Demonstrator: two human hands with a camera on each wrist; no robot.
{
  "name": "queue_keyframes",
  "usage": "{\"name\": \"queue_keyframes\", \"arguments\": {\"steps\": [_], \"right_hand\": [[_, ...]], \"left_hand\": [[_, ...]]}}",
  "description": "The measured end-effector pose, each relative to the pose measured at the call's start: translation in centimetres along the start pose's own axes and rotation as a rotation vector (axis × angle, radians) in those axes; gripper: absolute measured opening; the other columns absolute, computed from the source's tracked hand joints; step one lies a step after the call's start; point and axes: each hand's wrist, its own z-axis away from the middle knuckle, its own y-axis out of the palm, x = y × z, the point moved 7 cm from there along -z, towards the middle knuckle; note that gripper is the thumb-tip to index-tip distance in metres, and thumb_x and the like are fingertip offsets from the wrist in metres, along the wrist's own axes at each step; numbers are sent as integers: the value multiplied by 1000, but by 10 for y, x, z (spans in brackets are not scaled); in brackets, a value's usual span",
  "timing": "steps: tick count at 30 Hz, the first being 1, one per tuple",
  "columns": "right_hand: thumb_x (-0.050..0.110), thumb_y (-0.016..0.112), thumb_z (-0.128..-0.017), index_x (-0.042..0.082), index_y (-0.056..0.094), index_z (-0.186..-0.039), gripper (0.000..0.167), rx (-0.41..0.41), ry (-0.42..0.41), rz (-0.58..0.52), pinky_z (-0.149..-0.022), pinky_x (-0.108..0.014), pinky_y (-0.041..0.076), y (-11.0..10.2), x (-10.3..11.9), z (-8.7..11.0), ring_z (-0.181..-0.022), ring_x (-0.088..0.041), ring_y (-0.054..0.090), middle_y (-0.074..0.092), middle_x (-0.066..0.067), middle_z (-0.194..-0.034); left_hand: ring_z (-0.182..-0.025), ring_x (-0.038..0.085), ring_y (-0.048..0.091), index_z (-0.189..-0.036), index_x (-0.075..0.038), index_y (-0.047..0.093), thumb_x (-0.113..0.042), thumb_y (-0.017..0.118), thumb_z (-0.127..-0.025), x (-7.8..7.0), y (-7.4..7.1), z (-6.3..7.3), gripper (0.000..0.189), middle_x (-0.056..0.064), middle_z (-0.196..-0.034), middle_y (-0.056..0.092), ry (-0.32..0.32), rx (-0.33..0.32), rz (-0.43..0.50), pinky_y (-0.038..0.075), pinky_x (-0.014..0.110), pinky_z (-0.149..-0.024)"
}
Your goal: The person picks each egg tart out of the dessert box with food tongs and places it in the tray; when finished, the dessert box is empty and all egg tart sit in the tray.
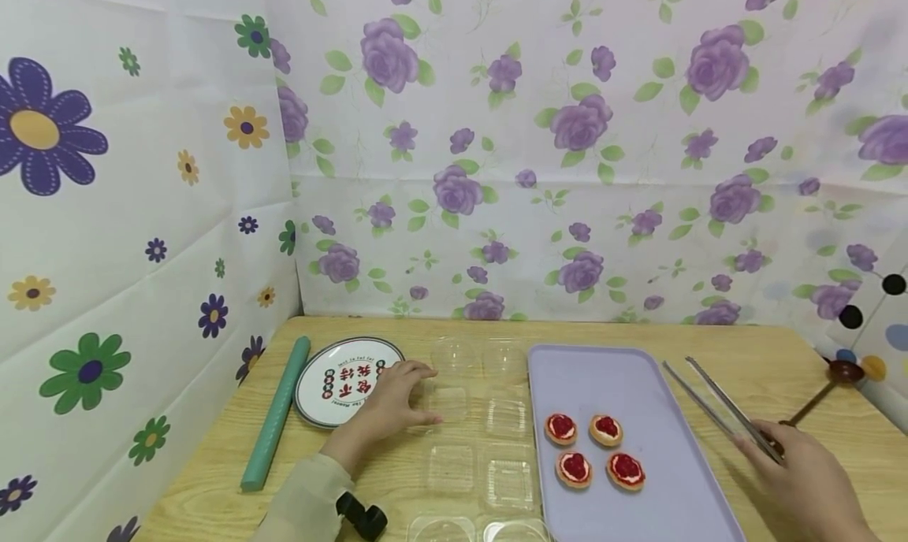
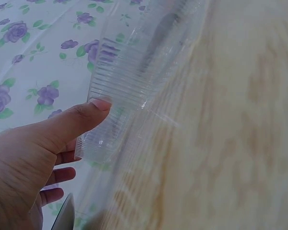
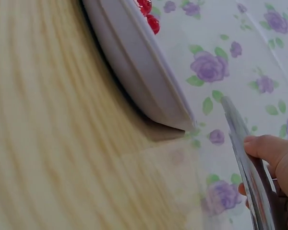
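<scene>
My left hand (image 1: 390, 404) reaches to the left edge of a clear plastic container (image 1: 449, 404), thumb and index finger spread apart. In the left wrist view, the thumb overlaps the ribbed side of a clear container (image 2: 117, 76), and other fingers show beyond its edge. My right hand (image 1: 809, 467) holds metal tongs (image 1: 738, 412) to the right of the lilac tray (image 1: 603, 376), their tips apart and pointing away from me. On the tray sit several small tarts (image 1: 627, 471) with red topping and a white layer under it.
Clear containers (image 1: 452, 469) stand in two columns left of the tray, lids folded open. A white plate (image 1: 336, 384) with red lettering lies behind my left hand, beside a green bar (image 1: 278, 416). At far right is a brown ladle-like utensil (image 1: 844, 371). Floral cloth (image 1: 496, 172) hangs behind the table.
</scene>
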Motion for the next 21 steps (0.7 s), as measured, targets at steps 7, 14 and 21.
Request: {"name": "queue_keyframes", "arguments": {"steps": [7, 14, 21], "right_hand": [[52, 47, -97, -19, 53, -120, 75, -14, 18, 44, -62, -49, 50, 3, -14, -1, -74, -36, 64, 66, -29, -92], [50, 50, -96, -17, 54, -119, 72, 0, 15, 62, -62, -49, 49, 8, -24, -2, -72, -32, 64, 68, -21, -84], [50, 54, -94, -17, 56, -115, 70, -30, -11, 75, -66, -54, 49, 12, -30, -2, -81, -45, 63, 66, -30, -91]], "left_hand": [[-124, 32, 48, -130, -8, 58, -42, 82, -71, 0, 0, 0, 73, 8, -131, 56, 0, -1, 9, 34, 55, -108], [-124, 31, 49, -129, -8, 58, -42, 82, -71, -1, -1, 0, 72, 8, -130, 57, 9, -17, -9, 35, 55, -108], [-126, 32, 48, -130, -8, 58, -42, 82, -71, -1, 0, 0, 72, 8, -131, 56, -1, -6, 5, 33, 56, -109]]}}
